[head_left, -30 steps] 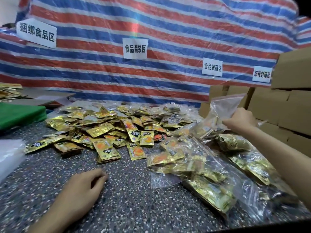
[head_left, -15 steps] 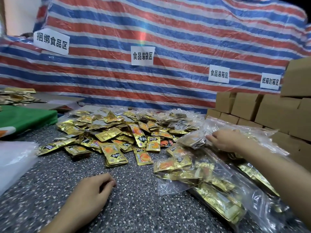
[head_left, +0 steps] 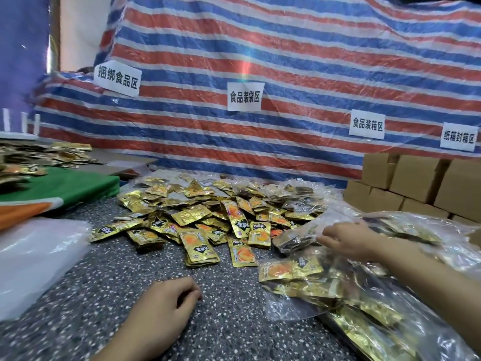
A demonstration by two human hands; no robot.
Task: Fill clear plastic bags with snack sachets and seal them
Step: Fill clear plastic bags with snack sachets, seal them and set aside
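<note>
A heap of gold snack sachets (head_left: 200, 217) lies loose on the speckled table (head_left: 234, 321). On the right, several clear plastic bags filled with sachets (head_left: 325, 285) are piled. My right hand (head_left: 346, 238) rests on top of that pile, fingers spread over a filled clear bag (head_left: 296, 239); whether it grips the bag is unclear. My left hand (head_left: 164, 306) lies on the bare table in front of the heap, fingers curled, holding nothing.
Cardboard boxes (head_left: 421, 183) are stacked at the right rear. A striped tarp (head_left: 286, 61) with paper labels hangs behind. A green and orange cloth (head_left: 59, 186) and a stack of empty clear bags (head_left: 33, 256) lie at the left. More sachets (head_left: 31, 157) sit far left.
My right hand has lowered the filled bag it held up onto the pile at the right. The left hand has stayed on the table. The view tilted upward.
</note>
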